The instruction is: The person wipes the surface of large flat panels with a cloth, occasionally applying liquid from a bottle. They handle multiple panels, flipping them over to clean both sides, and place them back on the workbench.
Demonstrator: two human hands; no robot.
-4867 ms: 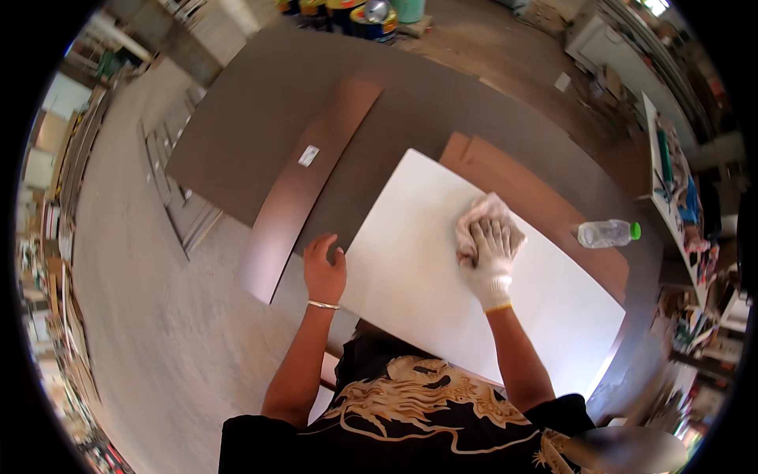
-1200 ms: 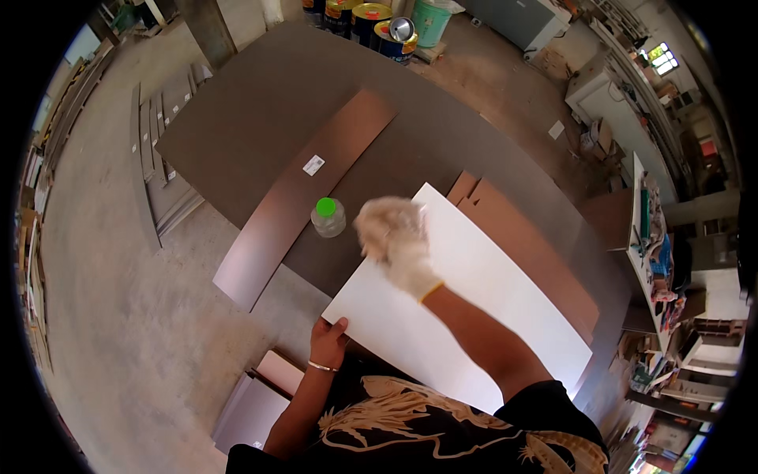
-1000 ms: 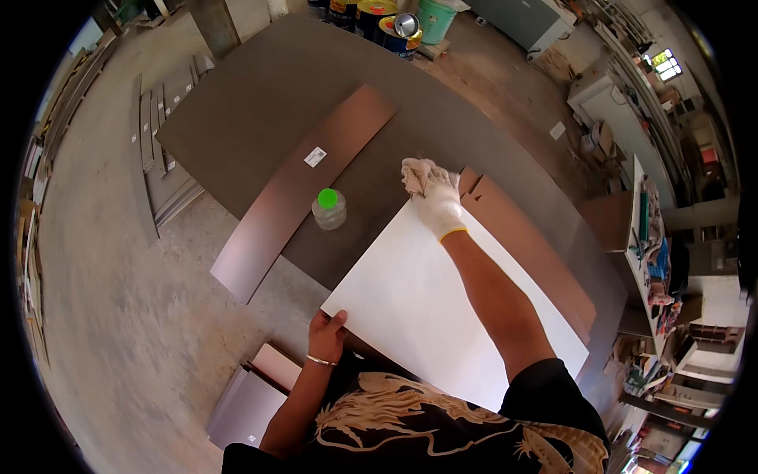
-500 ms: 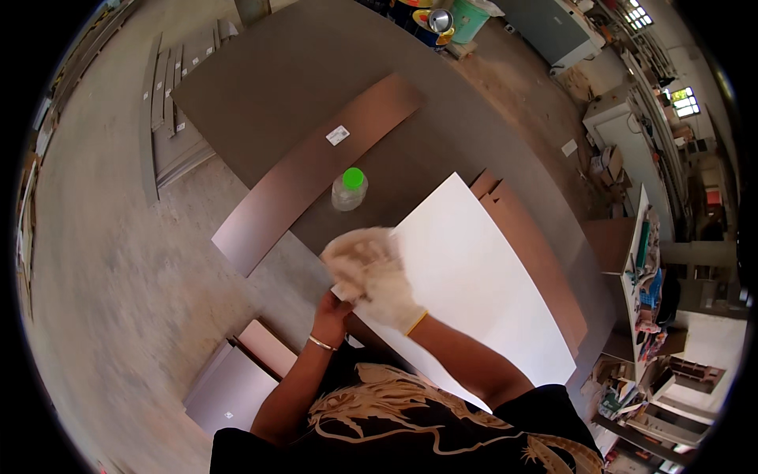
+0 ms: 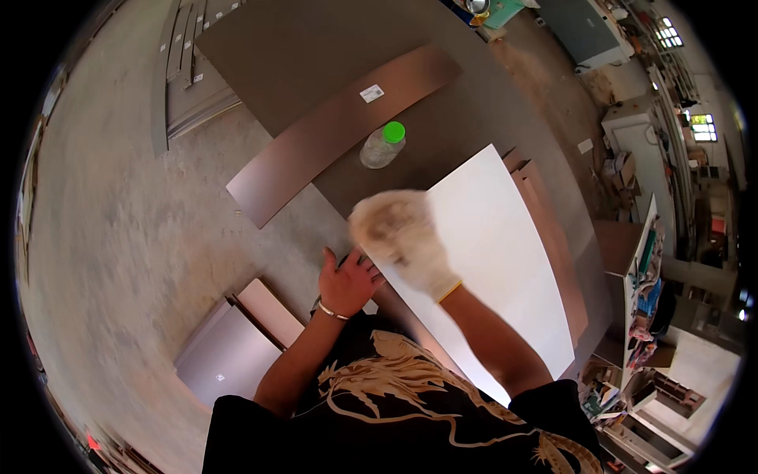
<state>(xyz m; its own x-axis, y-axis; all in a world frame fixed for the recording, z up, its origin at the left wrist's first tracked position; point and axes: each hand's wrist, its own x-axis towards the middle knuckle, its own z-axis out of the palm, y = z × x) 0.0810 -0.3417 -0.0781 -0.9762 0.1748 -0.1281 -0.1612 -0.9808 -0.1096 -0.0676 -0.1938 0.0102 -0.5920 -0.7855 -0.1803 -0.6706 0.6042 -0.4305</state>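
A white panel [image 5: 501, 261] lies at an angle on the table beside me. My right hand [image 5: 403, 237], in a stained off-white knit glove with a yellow cuff edge, is over the panel's left edge. Motion smears its fingers, so whether it holds anything is unclear. My left hand [image 5: 347, 286] is bare, with a bracelet at the wrist; its fingers are spread near the same edge, lower down, and it holds nothing. Beyond the glove a clear plastic jar with a green lid [image 5: 384, 145] stands on the dark tabletop. Past the jar lies a long brown strip panel [image 5: 335, 134] bearing a white label.
Brown panels [image 5: 549, 229] lie along the white panel's right side. More panels [image 5: 229, 355] rest low at the left, near my left arm. Long strips [image 5: 185, 87] lie on the floor at far left. Cluttered shelving [image 5: 643, 292] stands at the right.
My hands were together, with a small white bit between them; now they are apart. The left fingers have spread, and the gloved hand has moved right and farther over the panel. The view has shifted.
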